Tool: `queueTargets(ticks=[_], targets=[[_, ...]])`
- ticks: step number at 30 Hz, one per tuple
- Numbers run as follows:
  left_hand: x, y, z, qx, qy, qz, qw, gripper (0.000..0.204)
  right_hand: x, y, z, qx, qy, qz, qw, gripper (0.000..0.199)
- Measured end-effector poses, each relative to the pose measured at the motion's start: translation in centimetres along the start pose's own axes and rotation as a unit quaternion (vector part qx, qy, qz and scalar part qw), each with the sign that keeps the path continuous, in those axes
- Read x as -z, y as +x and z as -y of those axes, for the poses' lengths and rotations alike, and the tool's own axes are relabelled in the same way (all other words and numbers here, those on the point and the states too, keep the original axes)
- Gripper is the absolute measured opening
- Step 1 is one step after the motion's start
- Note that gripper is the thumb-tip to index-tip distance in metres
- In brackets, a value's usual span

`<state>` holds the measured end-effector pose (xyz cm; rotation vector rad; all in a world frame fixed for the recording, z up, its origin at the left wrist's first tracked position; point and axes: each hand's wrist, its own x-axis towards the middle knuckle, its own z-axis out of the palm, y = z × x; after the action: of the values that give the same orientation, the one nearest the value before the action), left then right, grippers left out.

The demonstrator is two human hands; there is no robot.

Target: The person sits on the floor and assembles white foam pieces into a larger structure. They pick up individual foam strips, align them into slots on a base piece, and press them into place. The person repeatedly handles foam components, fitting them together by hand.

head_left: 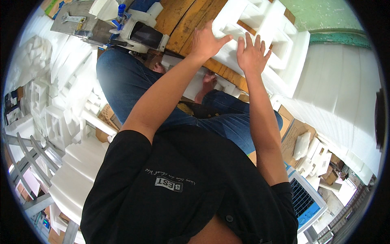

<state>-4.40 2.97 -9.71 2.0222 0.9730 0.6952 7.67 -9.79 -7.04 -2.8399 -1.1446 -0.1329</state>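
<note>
A large white foam packing insert [297, 67] with square pockets lies tilted across the wooden bench in front of me. My right hand [252, 56] is laid over its middle, fingers spread, on or just over the foam. At the insert's left edge is my left hand [206, 42], its thumb stretched toward the foam and its other fingers pointing away from me. That hand is open and seems to touch the edge, though its far fingertips are hard to make out. Neither hand is closed around anything.
Left of the wooden bench [185, 18] stands a white device with a dark panel [146, 34], near a metal plate [61, 25] bearing a wrench [74, 18]. Stacked white foam sheets [337, 97] rise at right. A blue-and-white fan [306, 199] stands lower right. More foam pieces crowd the left.
</note>
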Motion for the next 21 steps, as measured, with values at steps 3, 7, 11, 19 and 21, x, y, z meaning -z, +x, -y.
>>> queueTargets(ticks=[3, 7, 11, 19, 21], targets=[[0.32, 0.13, -0.04, 0.012, -0.019, 0.020, 1.000, 0.090, -0.06, 0.06, -0.05, 0.000, 0.001, 0.001, 1.000, 0.064], [0.43, 0.12, -0.19, 0.031, -0.057, 0.045, 0.997, 0.096, -0.02, 0.00, -0.08, 0.000, 0.004, 0.003, 1.000, 0.064], [0.26, 0.23, 0.04, 0.041, -0.056, 0.050, 0.996, 0.097, 0.06, 0.06, 0.11, -0.005, 0.007, 0.007, 1.000, 0.065], [0.02, 0.25, 0.27, 0.033, -0.065, 0.050, 0.996, 0.097, -0.31, 0.01, -0.21, 0.002, 0.003, -0.003, 1.000, 0.065], [0.00, 0.11, 0.31, 0.019, -0.060, 0.046, 0.997, 0.096, -0.16, -0.20, -0.22, 0.000, 0.003, 0.003, 1.000, 0.065]])
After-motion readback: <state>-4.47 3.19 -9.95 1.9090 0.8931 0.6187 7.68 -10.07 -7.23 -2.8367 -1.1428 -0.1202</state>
